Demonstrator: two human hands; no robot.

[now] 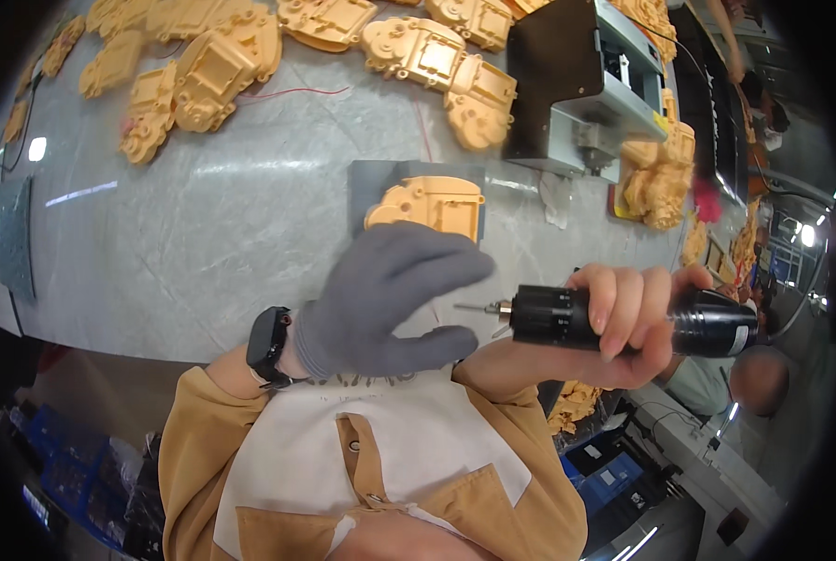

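Note:
My right hand (628, 323) grips a black electric screwdriver (567, 318) held sideways, its bit pointing left toward my left hand. My left hand (385, 299), in a grey glove with a black watch (268, 344) at the wrist, hovers with thumb and fingers curled close to the bit tip; I cannot tell whether it pinches a screw. Just beyond the glove, a yellow plastic housing part (427, 204) rests on a grey fixture pad (371, 178) on the grey table.
Several yellow plastic housings (212, 70) lie spread along the far side of the table, with a thin red wire (296, 92). A black and grey machine (581, 89) stands at the far right. More yellow parts (656, 178) pile beside it. Another person (750, 379) sits at lower right.

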